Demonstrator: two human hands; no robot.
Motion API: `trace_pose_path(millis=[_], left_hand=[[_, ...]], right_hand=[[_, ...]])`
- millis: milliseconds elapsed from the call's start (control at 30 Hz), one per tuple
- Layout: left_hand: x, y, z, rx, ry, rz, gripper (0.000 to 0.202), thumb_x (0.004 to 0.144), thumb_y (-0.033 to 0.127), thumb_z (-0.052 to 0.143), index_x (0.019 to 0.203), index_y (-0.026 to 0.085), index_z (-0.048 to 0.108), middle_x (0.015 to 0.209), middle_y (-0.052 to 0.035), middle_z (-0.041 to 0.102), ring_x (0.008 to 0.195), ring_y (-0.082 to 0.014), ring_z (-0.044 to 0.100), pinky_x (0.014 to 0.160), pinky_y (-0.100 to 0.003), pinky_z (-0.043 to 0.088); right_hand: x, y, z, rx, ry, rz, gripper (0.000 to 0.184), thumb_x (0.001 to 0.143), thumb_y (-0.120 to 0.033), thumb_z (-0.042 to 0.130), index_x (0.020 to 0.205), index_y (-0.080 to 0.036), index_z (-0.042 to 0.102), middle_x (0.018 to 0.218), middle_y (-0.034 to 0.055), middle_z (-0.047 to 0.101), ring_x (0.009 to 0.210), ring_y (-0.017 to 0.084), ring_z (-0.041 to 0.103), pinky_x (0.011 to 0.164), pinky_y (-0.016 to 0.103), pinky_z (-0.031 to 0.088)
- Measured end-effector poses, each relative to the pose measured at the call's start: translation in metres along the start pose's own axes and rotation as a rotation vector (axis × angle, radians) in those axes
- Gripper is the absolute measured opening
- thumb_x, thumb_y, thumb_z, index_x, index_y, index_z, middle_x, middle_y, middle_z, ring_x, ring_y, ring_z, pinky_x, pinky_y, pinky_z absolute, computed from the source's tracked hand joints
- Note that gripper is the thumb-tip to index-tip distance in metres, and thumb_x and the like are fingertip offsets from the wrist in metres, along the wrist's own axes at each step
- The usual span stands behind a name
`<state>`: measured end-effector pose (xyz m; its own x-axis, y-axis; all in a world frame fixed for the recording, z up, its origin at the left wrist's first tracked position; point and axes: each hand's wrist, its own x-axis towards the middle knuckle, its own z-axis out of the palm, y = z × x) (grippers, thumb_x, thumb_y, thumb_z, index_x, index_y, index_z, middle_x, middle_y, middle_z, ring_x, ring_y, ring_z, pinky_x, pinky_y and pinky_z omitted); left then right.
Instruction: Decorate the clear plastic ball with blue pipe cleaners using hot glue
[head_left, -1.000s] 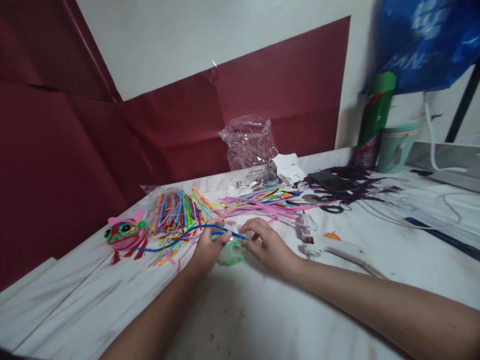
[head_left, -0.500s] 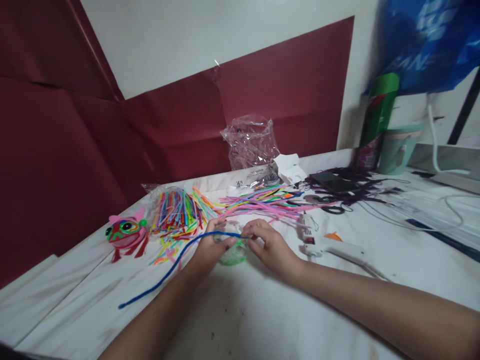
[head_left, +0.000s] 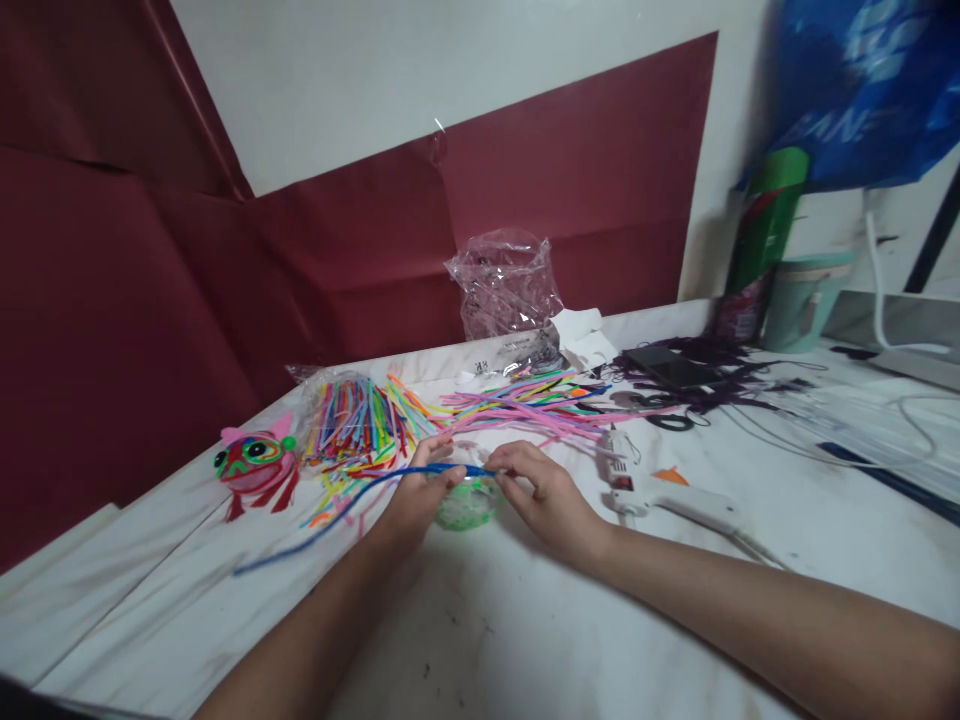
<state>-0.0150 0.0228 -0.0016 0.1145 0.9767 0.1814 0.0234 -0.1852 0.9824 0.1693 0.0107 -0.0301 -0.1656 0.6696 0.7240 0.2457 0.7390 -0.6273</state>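
A long blue pipe cleaner (head_left: 330, 530) runs between my two hands, its free end trailing out to the left above my left forearm. My left hand (head_left: 421, 495) pinches it with thumb and fingers. The fingertips of my right hand (head_left: 546, 500) are closed on its other end, where the blue part looks thicker, perhaps doubled. Behind and just below the fingers sits a clear round plastic piece with green on it (head_left: 466, 508), partly covered by the hands. I cannot tell whether the fingers touch it.
A pink and red creature figure (head_left: 259, 465) stands at left, beside a bag of coloured pipe cleaners (head_left: 349, 420). Loose pipe cleaners (head_left: 525, 405) lie behind my hands. To the right are a glue gun (head_left: 686, 500), scissors (head_left: 670, 422), a phone (head_left: 673, 367) and a green mug (head_left: 804, 300).
The pipe cleaner's free left end has swung up a little. The blue stretch between my hands looks thicker than before. Both hands stay in nearly the same place.
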Motion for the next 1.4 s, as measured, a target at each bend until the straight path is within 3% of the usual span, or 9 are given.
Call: trace_pose_path(millis=[233,533,733,867,1033,1167,1400], left_hand=[[0.001,0.0,-0.004,0.001,-0.069,-0.026,0.054,0.067,0.037,0.074,0.115,0.021,0.054,0.106,-0.0102,0.066,0.104,-0.0283,0.06,0.088,-0.038,0.043],[0.006,-0.008,-0.007,0.2,-0.128,0.063,0.056,0.072,0.044,0.066,0.119,0.02,0.049,0.13,-0.0143,0.052,0.123,-0.0299,0.047,0.101,-0.043,0.036],[0.006,-0.005,-0.008,0.18,-0.136,0.026,0.054,0.072,0.039,0.065,0.12,0.02,0.05,0.127,-0.0132,0.055,0.118,-0.0288,0.05,0.095,-0.039,0.04],[0.009,-0.008,-0.013,0.058,-0.209,0.038,0.05,0.071,0.036,0.065,0.118,0.02,0.054,0.121,-0.0099,0.061,0.108,-0.0264,0.056,0.088,-0.035,0.043],[0.014,-0.014,-0.017,-0.075,-0.285,0.046,0.047,0.07,0.033,0.066,0.115,0.02,0.057,0.118,-0.0099,0.063,0.111,-0.027,0.055,0.092,-0.035,0.04],[0.015,-0.014,-0.017,-0.089,-0.281,0.063,0.048,0.071,0.034,0.067,0.116,0.021,0.057,0.118,-0.0095,0.063,0.114,-0.0281,0.054,0.096,-0.038,0.039],[0.011,-0.011,-0.012,-0.102,-0.259,0.064,0.052,0.071,0.035,0.069,0.119,0.021,0.055,0.118,-0.0105,0.064,0.114,-0.0284,0.055,0.094,-0.038,0.042]], right_hand=[[0.006,0.003,0.001,0.1,0.044,0.23,0.009,0.08,-0.019,0.054,0.082,-0.022,0.063,0.086,0.0048,0.064,0.081,0.019,0.061,0.071,0.031,0.049],[0.008,0.006,0.003,0.129,0.033,0.313,0.008,0.068,-0.023,0.065,0.075,-0.021,0.061,0.078,0.0014,0.058,0.076,0.018,0.056,0.067,0.03,0.043],[0.01,0.006,0.001,0.314,0.024,0.439,0.01,0.066,-0.026,0.062,0.074,-0.02,0.061,0.074,0.0002,0.059,0.072,0.017,0.055,0.067,0.03,0.042],[0.011,0.01,0.0,0.4,0.008,0.491,0.012,0.069,-0.027,0.056,0.077,-0.019,0.059,0.065,-0.0022,0.059,0.061,0.015,0.055,0.063,0.03,0.045],[0.012,0.01,0.001,0.441,-0.007,0.499,0.012,0.066,-0.024,0.06,0.077,-0.019,0.059,0.065,-0.0034,0.058,0.057,0.013,0.054,0.059,0.028,0.044],[0.013,0.008,0.002,0.422,-0.025,0.485,0.018,0.064,-0.03,0.067,0.076,-0.02,0.058,0.068,-0.0028,0.056,0.057,0.012,0.051,0.058,0.027,0.041],[0.012,0.006,0.003,0.354,-0.001,0.399,0.017,0.058,-0.023,0.072,0.071,-0.021,0.062,0.08,0.0,0.052,0.078,0.018,0.049,0.067,0.029,0.04]])
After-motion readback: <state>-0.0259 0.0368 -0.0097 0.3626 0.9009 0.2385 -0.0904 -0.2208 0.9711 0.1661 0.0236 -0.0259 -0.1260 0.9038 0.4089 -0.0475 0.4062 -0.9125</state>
